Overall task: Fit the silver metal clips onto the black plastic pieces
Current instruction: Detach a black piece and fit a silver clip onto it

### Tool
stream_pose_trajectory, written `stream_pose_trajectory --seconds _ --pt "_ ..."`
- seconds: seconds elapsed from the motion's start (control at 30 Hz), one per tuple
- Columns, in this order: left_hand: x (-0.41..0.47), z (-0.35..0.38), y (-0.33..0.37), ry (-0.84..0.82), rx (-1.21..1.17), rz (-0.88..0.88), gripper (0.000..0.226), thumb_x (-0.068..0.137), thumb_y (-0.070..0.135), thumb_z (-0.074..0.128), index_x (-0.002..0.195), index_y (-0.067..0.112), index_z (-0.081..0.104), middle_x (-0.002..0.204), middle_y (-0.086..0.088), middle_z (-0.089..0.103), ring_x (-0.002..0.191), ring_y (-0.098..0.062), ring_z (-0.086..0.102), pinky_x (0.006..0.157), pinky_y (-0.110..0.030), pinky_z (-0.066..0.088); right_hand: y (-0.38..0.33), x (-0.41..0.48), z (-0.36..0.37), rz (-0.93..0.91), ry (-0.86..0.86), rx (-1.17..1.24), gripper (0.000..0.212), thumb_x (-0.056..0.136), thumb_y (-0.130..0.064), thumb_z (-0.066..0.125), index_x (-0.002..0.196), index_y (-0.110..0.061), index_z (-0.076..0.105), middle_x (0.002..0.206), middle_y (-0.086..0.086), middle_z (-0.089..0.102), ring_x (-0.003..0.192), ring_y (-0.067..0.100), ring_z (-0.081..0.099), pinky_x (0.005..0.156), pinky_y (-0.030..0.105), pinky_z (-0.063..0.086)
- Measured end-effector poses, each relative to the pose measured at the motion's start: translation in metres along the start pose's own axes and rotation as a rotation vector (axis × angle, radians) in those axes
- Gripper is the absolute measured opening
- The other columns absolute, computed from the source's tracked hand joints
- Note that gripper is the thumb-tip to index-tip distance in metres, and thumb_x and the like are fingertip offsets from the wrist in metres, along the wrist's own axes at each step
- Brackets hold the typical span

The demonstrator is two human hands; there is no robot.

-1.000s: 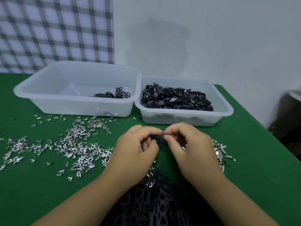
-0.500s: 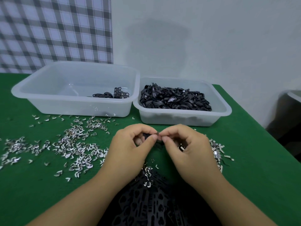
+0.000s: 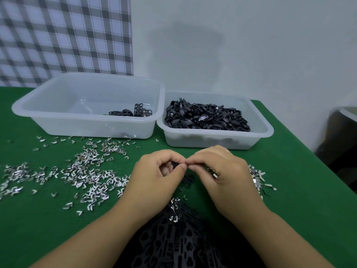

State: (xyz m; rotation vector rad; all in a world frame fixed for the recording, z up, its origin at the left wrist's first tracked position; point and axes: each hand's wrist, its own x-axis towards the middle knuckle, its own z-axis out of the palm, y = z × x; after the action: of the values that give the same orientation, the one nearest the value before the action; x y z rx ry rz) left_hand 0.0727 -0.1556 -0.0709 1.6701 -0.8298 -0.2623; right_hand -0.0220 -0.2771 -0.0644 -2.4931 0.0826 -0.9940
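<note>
My left hand (image 3: pixel 156 176) and my right hand (image 3: pixel 222 175) meet fingertip to fingertip over the green table. Between them sits a small black plastic piece (image 3: pixel 175 164), pinched by my left thumb and forefinger; my right fingertips press at its right end. Several silver clips (image 3: pixel 213 172) show inside my right palm. Loose silver clips (image 3: pixel 87 171) lie scattered to the left. A pile of black plastic pieces (image 3: pixel 179 235) lies at the front edge between my forearms. Whether a clip sits on the held piece is hidden.
Two translucent tubs stand at the back: the left tub (image 3: pixel 58 120) holds a few black pieces, the right tub (image 3: pixel 262 130) is heaped with them. More clips (image 3: pixel 258 176) lie right of my right hand. The table edge (image 3: pixel 309 157) runs diagonally on the right.
Both hands have stayed together at the same spot, with small shifts of the fingertips on the black piece. Nothing has been picked up or set down.
</note>
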Motion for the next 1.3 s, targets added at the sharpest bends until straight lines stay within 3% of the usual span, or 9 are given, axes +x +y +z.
stream_pose_trajectory --seconds 0.23,0.4,0.63,1.0,1.3 --pt "0.0037 -0.0003 -0.0022 0.055 -0.202 -0.080 0.029 0.088 -0.003 0.058 0.096 0.023 0.066 0.067 -0.002 0.059 0.053 -0.004 0.060 0.048 -0.017 0.048 0.0051 -0.0004 -0.0059 0.185 0.135 -0.002 0.013 0.077 -0.007 0.073 0.081 -0.018 0.069 0.077 -0.016 0.061 0.076 0.006 0.057 0.073 0.021 0.045" --pt "0.0043 -0.0001 -0.0041 0.064 -0.194 -0.088 0.022 0.085 -0.003 0.061 0.084 0.019 0.066 0.067 -0.002 0.066 0.055 -0.006 0.064 0.046 -0.016 0.048 0.0043 -0.0010 -0.0058 0.198 0.138 -0.022 0.010 0.077 -0.007 0.072 0.081 -0.017 0.070 0.080 -0.009 0.058 0.083 0.014 0.055 0.076 0.018 0.041" --pt "0.0029 0.0004 -0.0039 0.038 -0.204 -0.087 0.022 0.084 -0.003 0.063 0.083 0.019 0.068 0.067 -0.004 0.067 0.056 -0.008 0.065 0.047 -0.017 0.050 0.0011 -0.0001 -0.0047 0.168 0.132 -0.083 0.009 0.075 -0.006 0.074 0.081 -0.011 0.071 0.078 -0.004 0.059 0.080 0.017 0.054 0.073 0.020 0.040" --pt "0.0021 0.0012 0.0003 0.035 -0.211 -0.080 0.021 0.083 -0.004 0.064 0.081 0.016 0.069 0.065 -0.004 0.066 0.052 -0.006 0.064 0.047 -0.016 0.050 0.0000 0.0008 -0.0048 0.189 0.125 -0.095 0.010 0.073 -0.005 0.075 0.079 -0.013 0.072 0.076 -0.006 0.058 0.079 0.015 0.054 0.074 0.011 0.037" --pt "0.0015 0.0006 0.0001 0.016 -0.221 -0.081 0.022 0.083 -0.004 0.063 0.082 0.016 0.069 0.067 -0.010 0.066 0.052 -0.007 0.064 0.050 -0.015 0.050 0.0010 -0.0001 -0.0039 0.277 0.095 0.045 0.012 0.075 -0.011 0.075 0.077 -0.022 0.071 0.077 -0.016 0.058 0.083 0.010 0.055 0.076 0.022 0.043"
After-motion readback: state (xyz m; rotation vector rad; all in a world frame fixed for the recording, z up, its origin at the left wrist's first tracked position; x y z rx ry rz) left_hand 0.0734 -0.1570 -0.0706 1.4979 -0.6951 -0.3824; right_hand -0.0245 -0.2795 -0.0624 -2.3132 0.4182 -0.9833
